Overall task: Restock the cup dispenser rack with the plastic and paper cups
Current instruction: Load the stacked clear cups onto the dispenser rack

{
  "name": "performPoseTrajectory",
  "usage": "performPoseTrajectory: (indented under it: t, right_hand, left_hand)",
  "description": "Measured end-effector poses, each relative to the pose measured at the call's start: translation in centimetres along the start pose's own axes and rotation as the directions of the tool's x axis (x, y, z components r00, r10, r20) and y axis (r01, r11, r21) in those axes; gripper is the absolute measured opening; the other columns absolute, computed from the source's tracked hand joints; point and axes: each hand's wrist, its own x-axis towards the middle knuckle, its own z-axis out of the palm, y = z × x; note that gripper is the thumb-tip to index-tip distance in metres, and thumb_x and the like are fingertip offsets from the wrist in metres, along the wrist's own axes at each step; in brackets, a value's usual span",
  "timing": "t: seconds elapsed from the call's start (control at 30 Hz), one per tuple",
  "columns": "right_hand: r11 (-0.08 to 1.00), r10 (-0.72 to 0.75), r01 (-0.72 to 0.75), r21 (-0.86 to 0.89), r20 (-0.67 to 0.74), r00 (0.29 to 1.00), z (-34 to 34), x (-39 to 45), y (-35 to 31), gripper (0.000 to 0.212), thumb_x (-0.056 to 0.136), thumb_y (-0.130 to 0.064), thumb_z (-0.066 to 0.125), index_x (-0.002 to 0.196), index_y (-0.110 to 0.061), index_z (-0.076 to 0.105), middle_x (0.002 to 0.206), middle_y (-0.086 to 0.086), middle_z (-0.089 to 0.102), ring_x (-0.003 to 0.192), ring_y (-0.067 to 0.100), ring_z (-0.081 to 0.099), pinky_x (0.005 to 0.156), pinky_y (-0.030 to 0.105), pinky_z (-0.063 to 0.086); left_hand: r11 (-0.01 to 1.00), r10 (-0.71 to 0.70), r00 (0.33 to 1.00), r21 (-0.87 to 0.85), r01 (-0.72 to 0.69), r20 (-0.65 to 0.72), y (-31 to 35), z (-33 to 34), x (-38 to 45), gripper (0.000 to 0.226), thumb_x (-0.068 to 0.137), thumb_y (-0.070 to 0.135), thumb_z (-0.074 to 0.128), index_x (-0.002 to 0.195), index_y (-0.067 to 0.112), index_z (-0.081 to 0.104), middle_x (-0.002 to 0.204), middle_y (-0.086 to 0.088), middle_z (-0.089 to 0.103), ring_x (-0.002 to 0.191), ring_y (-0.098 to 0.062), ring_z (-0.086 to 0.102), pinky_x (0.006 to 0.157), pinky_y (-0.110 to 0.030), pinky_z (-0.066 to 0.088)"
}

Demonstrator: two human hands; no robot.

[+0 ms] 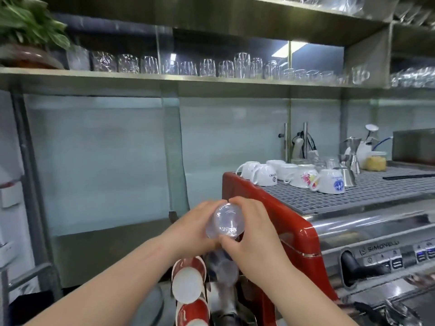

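Both hands, left hand and right hand, clamped on clear plastic cups, red paper cups at 7 o'clock, glossy red espresso machine at 3 o'clock

Bright, slightly soft, perhaps motion-blurred

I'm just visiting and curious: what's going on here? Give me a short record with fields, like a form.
setting: cafe counter beside a red espresso machine
left hand: grips the clear plastic cups from the left
right hand: grips the same cups from the right
cups' position: bottom faces the camera, stack runs downward
beside them: red paper cups, stacked, white bottoms showing
on top of machine: white ceramic cups, upside down on the grey grid
shelf above: row of clear glasses
rack itself: mostly hidden by hands and cups
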Motion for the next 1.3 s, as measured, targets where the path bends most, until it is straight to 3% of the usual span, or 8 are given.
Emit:
performPoseTrajectory:
  t: [0.2, 0.5, 0.63, 0.93, 1.07, 1.2, 1.3]
  right_hand:
    - [0.996, 0.085, -0.085, -0.002, -0.003, 0.996, 3.4, 1.0, 2.4, 0.056, 0.071, -0.011, 0.066, 0.123, -0.025, 0.048, 0.117, -0.006, 0.044, 0.104, 0.004, 0.046, 0.089, 0.013, 0.037]
    - [0.994, 0.107, -0.108, -0.01, -0.009, 0.994, 6.6, 1.8, 5.2, 0.055, 0.069, -0.009, 0.069, 0.12, -0.02, 0.05, 0.113, -0.003, 0.048, 0.097, -0.002, 0.04, 0.085, 0.0, 0.029]
    - [0.991, 0.132, -0.132, 0.014, 0.013, 0.991, 7.8, 2.3, 5.9, 0.053, 0.07, -0.01, 0.067, 0.119, -0.02, 0.051, 0.113, -0.001, 0.048, 0.099, 0.005, 0.046, 0.084, 0.003, 0.032]
    - [0.985, 0.169, -0.168, 0.037, -0.002, 0.986, 9.4, 3.3, 7.4, 0.056, 0.071, -0.006, 0.067, 0.122, -0.02, 0.05, 0.115, -0.004, 0.047, 0.1, 0.004, 0.046, 0.085, 0.003, 0.031]
    - [0.984, 0.177, -0.177, 0.018, 0.011, 0.984, 10.4, 3.4, 8.1, 0.057, 0.075, -0.005, 0.067, 0.127, -0.02, 0.049, 0.118, -0.006, 0.045, 0.11, 0.011, 0.048, 0.094, 0.013, 0.032]
    - [0.981, 0.19, -0.189, -0.032, 0.014, 0.982, 11.7, 3.6, 9.1, 0.053, 0.075, -0.013, 0.063, 0.125, -0.024, 0.051, 0.123, -0.004, 0.052, 0.114, 0.016, 0.05, 0.101, 0.03, 0.041]
    - [0.976, 0.217, -0.217, -0.036, 0.024, 0.976, 12.5, 3.7, 9.8, 0.055, 0.071, -0.01, 0.061, 0.125, -0.021, 0.052, 0.123, 0.0, 0.052, 0.116, 0.018, 0.05, 0.102, 0.033, 0.04]
  left_hand:
    - [0.998, -0.003, 0.996, 0.07, -0.003, 0.093, -2.2, 0.4, 1.2, 0.04, 0.077, 0.032, 0.065, 0.116, 0.038, 0.055, 0.111, 0.019, 0.061, 0.108, -0.003, 0.052, 0.092, -0.035, 0.05]
    - [0.995, -0.026, 0.992, 0.096, 0.014, 0.121, -5.1, 1.7, 2.4, 0.063, 0.079, 0.032, 0.069, 0.138, 0.038, 0.045, 0.133, 0.012, 0.055, 0.125, -0.007, 0.048, 0.105, -0.035, 0.043]
    - [0.994, -0.04, 0.99, 0.109, 0.026, 0.132, -6.2, 2.0, 2.7, 0.063, 0.08, 0.034, 0.068, 0.138, 0.036, 0.045, 0.136, 0.01, 0.054, 0.126, -0.009, 0.048, 0.106, -0.036, 0.042]
    - [0.992, -0.062, 0.989, 0.117, 0.046, 0.133, -8.7, 3.3, 4.4, 0.061, 0.074, 0.046, 0.066, 0.131, 0.048, 0.044, 0.13, 0.015, 0.055, 0.121, -0.008, 0.052, 0.101, -0.038, 0.047]
    - [0.992, -0.062, 0.989, 0.113, 0.047, 0.134, -9.8, 3.8, 4.6, 0.059, 0.077, 0.037, 0.066, 0.132, 0.042, 0.046, 0.127, 0.013, 0.057, 0.119, -0.008, 0.051, 0.101, -0.037, 0.046]
    - [0.991, -0.072, 0.986, 0.12, 0.054, 0.151, -11.2, 4.4, 4.9, 0.062, 0.074, 0.038, 0.062, 0.134, 0.043, 0.045, 0.124, 0.011, 0.057, 0.117, -0.008, 0.051, 0.101, -0.036, 0.047]
    - [0.989, -0.091, 0.984, 0.127, 0.072, 0.152, -12.2, 5.2, 5.1, 0.065, 0.074, 0.039, 0.062, 0.136, 0.043, 0.043, 0.128, 0.012, 0.055, 0.119, -0.007, 0.051, 0.102, -0.036, 0.046]
